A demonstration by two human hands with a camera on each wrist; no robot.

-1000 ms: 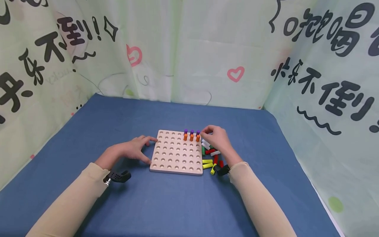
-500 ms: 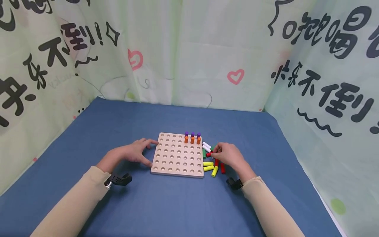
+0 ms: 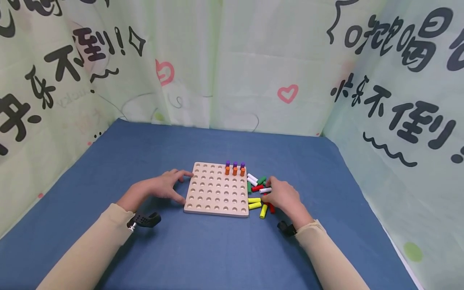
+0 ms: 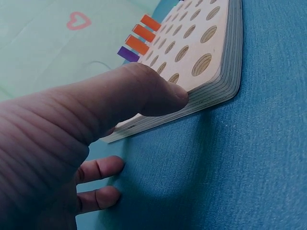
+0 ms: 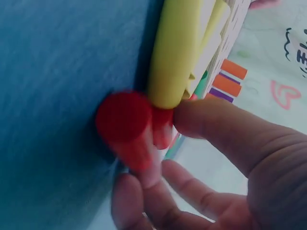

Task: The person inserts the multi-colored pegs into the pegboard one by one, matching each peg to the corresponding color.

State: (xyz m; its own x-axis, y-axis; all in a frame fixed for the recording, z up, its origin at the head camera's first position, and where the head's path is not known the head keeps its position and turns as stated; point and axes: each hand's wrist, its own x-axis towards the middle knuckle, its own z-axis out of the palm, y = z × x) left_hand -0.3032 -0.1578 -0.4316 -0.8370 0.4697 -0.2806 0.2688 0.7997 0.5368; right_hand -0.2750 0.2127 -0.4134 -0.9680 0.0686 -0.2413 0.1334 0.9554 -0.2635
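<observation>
The left hand spreads thumb and fingers wide at the left edge of the board, thumb tip on its near left part, a fingertip farther along the same edge; it grips nothing. The right hand reaches down over the loose pegs right of the board, its thumb and forefinger apart. In its wrist view, a red peg lies right by the thumb tip, and another red peg lies nearer that camera, with the bent fingertips close by; whether they pinch either one, I cannot tell. A white peg lies just left of the palm, and yellow pegs left of the thumb. Green pegs lie on the far side. Purple pegs and orange pegs stand upright in the board's far right holes.
</observation>
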